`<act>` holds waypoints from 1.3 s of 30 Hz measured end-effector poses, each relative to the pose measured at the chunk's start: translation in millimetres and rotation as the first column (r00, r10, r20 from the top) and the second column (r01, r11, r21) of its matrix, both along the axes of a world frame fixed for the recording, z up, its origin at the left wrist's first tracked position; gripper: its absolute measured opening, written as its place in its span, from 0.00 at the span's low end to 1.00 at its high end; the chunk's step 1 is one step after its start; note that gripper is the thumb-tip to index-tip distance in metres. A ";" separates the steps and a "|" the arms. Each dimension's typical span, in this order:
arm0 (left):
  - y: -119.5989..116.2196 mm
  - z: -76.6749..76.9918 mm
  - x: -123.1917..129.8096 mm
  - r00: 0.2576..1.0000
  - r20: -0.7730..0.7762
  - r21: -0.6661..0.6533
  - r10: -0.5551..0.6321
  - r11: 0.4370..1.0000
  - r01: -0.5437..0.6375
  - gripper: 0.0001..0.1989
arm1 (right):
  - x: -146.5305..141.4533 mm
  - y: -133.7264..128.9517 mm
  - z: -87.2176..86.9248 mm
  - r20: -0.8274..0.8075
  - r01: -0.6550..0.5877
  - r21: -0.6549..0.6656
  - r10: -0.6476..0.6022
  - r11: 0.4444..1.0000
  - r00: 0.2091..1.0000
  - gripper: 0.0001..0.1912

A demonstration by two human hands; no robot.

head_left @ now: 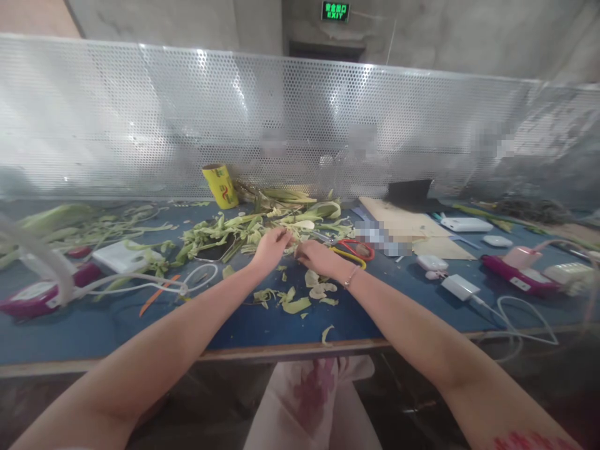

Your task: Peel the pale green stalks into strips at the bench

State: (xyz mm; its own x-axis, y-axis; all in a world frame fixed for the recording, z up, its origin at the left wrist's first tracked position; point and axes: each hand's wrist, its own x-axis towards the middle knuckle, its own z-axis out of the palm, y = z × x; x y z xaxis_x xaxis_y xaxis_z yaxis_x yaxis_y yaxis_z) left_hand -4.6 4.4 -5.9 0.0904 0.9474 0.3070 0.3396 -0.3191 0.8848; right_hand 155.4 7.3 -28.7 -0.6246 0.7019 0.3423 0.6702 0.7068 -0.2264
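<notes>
Both of my hands are close together over a heap of pale green leaves and stalks [248, 225] on the blue table. My left hand [273, 245] has its fingers curled and pinched at the heap's near side. Just to its right, my right hand [316, 256] is also closed, with a bracelet on the wrist. What either hand holds is too small and blurred to make out. Red-handled scissors [360, 250] and a yellow handle [349, 259] lie beside my right hand. Loose leaf pieces [296, 305] are scattered nearer the table's front edge.
A yellow cylinder [220, 186] stands behind the heap. A phone [216, 247] lies left of my left hand. Purple power strips [520, 275] with white chargers [460, 287] and cables are at both sides. Cardboard [403, 219] lies back right, before a perforated metal screen [262, 119].
</notes>
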 end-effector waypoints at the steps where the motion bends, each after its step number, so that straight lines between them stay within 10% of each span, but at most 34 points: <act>1: 0.2 -1.1 0.6 1.000 0.022 0.005 -0.017 1.000 0.017 0.08 | -1.0 0.0 0.5 -0.006 -0.016 0.002 0.016 1.000 1.000 0.08; 7: 9.5 -10.0 -2.8 0.996 0.089 0.068 0.010 0.998 -0.016 0.17 | 6.2 5.2 6.3 -0.067 0.007 -0.005 -0.007 1.000 0.998 0.09; 16: 16.7 -0.1 -23.5 0.889 -0.372 0.227 0.267 0.955 -0.192 0.26 | 34.5 13.1 14.9 -0.163 0.192 -0.002 -0.190 0.981 0.968 0.10; 25: -4.5 5.9 -10.7 0.752 -0.657 0.021 0.052 0.998 -0.051 0.14 | 53.1 23.7 6.8 0.092 0.593 -0.045 -0.588 0.804 0.804 0.12; 33: 4.4 2.5 -17.5 0.683 -0.714 0.177 0.150 0.984 -0.032 0.14 | 53.7 21.4 8.1 0.145 0.602 -0.061 -0.590 0.796 0.795 0.14; 39: 23.0 -5.2 -40.8 0.497 -0.816 0.241 0.294 0.956 -0.170 0.16 | 54.4 21.9 8.8 0.161 0.598 -0.066 -0.583 0.799 0.796 0.14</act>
